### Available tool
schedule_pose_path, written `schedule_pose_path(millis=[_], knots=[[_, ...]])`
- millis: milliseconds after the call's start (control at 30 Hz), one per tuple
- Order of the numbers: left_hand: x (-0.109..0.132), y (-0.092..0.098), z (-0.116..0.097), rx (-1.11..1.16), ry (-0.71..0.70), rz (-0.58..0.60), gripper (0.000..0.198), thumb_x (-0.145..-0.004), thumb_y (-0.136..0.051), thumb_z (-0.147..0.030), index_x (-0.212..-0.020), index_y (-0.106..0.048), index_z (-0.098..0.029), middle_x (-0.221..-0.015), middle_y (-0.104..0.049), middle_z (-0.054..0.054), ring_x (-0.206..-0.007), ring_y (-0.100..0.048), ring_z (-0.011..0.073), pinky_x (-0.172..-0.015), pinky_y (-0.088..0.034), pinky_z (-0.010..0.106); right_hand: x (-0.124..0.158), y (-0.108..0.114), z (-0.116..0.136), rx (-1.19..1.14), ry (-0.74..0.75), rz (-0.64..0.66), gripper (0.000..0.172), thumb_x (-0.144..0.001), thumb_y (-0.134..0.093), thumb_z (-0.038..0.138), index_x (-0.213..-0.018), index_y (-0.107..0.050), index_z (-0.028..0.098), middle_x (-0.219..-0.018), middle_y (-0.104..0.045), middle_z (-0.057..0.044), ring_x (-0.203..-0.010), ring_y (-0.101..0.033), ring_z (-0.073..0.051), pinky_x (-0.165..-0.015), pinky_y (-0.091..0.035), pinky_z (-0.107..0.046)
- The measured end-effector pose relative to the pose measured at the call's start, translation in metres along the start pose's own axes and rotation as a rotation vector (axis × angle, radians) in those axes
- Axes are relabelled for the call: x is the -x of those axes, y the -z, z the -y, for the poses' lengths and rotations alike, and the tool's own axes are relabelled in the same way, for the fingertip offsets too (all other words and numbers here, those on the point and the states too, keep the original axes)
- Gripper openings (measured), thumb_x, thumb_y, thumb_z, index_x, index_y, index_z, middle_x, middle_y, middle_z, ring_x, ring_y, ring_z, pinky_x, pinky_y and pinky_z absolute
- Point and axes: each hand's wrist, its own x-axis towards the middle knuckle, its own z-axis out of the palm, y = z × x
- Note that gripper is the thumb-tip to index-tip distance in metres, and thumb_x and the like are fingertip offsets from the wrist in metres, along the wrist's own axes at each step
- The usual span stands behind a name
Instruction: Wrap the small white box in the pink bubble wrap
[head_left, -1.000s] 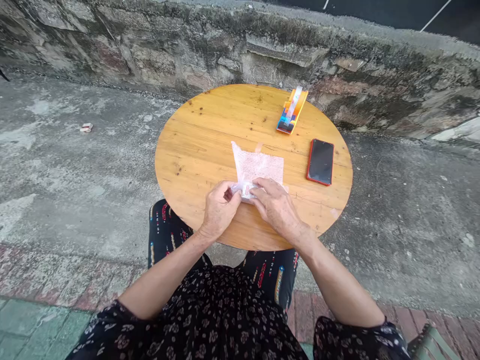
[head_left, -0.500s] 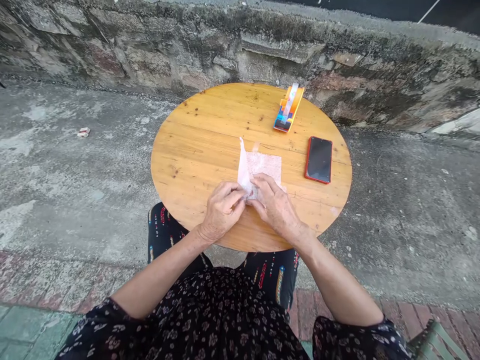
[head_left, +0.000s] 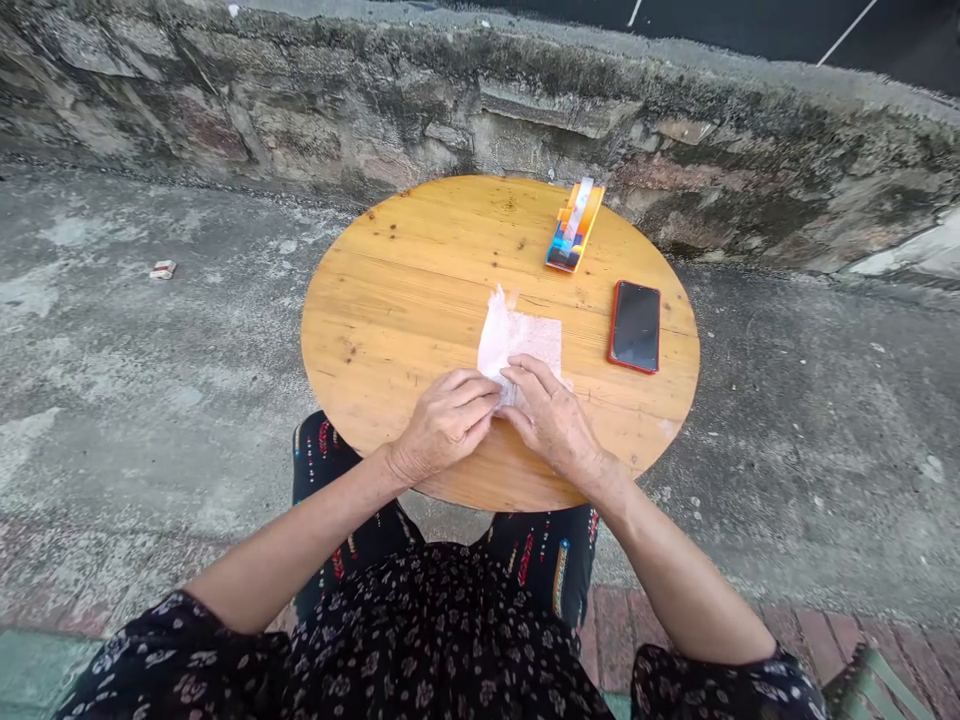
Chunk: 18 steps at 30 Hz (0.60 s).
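Observation:
A thin white-pink sheet of tissue paper (head_left: 517, 337) lies on the round wooden table (head_left: 405, 290), partly folded, its left edge turned up. My left hand (head_left: 445, 424) rests at the sheet's near left corner, fingers pressed together on the fold. My right hand (head_left: 551, 415) lies over the sheet's near edge, fingers curled and pinching the paper. Both hands meet at the same corner. The part of the tissue under my fingers is hidden.
A red-cased phone (head_left: 636, 326) lies face up to the right of the tissue. An orange and blue packet (head_left: 573, 227) stands at the table's far side. A rough stone wall (head_left: 300, 110) runs behind. A small piece of litter (head_left: 161, 269) lies on the concrete at left.
The tissue's left side has been folded over to the right, so the sheet is narrower. Both hands moved slightly forward over the fold.

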Motion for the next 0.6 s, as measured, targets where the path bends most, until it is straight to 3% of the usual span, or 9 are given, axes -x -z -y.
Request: schedule_pose_path(millis=[367, 600], knots=[[-0.009, 0.013, 0.001, 0.008, -0.09, 0.159, 0.025, -0.088, -0.051, -0.008, -0.106, -0.067, -0.014, -0.111, -0.069, 0.01, -0.107, -0.058, 0.0231, -0.092, -0.052, 0.04, 0.004, -0.004, -0.004, -0.02, 0.005, -0.037, 0.038, -0.091, -0.057, 0.019, -0.128, -0.049, 0.02, -0.133, -0.055, -0.014, -0.124, -0.056, -0.027, -0.102, -0.052, -0.046], [-0.01, 0.013, 0.0, -0.013, -0.086, 0.183, 0.025, -0.086, -0.051, -0.011, -0.102, -0.069, -0.016, -0.11, -0.07, 0.009, -0.106, -0.057, 0.0251, -0.089, -0.049, 0.044, 0.005, 0.003, 0.0, 0.074, 0.061, 0.013, 0.036, -0.089, -0.057, 0.019, -0.125, -0.054, 0.02, -0.135, -0.054, -0.013, -0.123, -0.054, -0.027, -0.101, -0.049, -0.048]])
